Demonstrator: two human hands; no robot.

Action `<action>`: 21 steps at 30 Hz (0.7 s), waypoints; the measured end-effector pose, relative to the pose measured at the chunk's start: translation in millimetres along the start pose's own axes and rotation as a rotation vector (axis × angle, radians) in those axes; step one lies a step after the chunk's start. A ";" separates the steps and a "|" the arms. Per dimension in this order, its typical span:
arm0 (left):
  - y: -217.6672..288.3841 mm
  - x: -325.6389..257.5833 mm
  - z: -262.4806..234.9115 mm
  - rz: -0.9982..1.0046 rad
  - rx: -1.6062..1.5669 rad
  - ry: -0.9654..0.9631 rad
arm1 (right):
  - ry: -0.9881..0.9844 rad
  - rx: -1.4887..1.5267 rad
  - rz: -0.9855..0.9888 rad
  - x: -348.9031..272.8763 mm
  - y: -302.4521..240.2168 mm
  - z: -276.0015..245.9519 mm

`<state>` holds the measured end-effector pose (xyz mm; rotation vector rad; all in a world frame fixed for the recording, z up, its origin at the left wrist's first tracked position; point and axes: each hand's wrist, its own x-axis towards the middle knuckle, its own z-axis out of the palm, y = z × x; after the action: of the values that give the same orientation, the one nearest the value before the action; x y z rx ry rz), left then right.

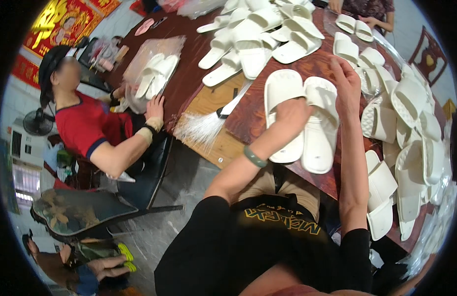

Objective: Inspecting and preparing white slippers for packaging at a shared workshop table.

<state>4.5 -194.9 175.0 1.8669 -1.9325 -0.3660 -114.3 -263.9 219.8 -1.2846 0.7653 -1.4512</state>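
A pair of white slippers lies side by side before me on the dark red wooden table, toes away from me. My left hand, with a green bangle at its wrist, reaches across the left slipper. Its bent fingers are closed at the inner sides of the two straps; the fingertips are partly hidden there. Along the outer edge of the right slipper stands my right hand, its fingers stretched upward and apart, holding nothing I can see.
White slippers are heaped at the far side and along the right. A bundle of white plastic strands lies left of my slippers. At left, a co-worker in red handles slippers on a clear bag. Another person's hands show at the far right.
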 end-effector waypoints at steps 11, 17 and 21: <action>-146.8 0.1 -134.6 -0.144 0.086 0.289 | -0.890 0.248 -0.718 -134.0 -176.5 -10.3; -230.5 39.6 -138.7 -0.135 0.288 0.210 | -0.796 0.363 -0.780 -147.3 -175.0 -28.3; -214.0 7.4 -100.3 -0.073 0.072 0.294 | -0.690 0.418 -0.807 -156.4 -169.8 -48.7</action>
<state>240.5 -204.8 162.9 1.9178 -1.7041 -0.0387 -218.6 -74.6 314.5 -1.6809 -0.5551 -1.4843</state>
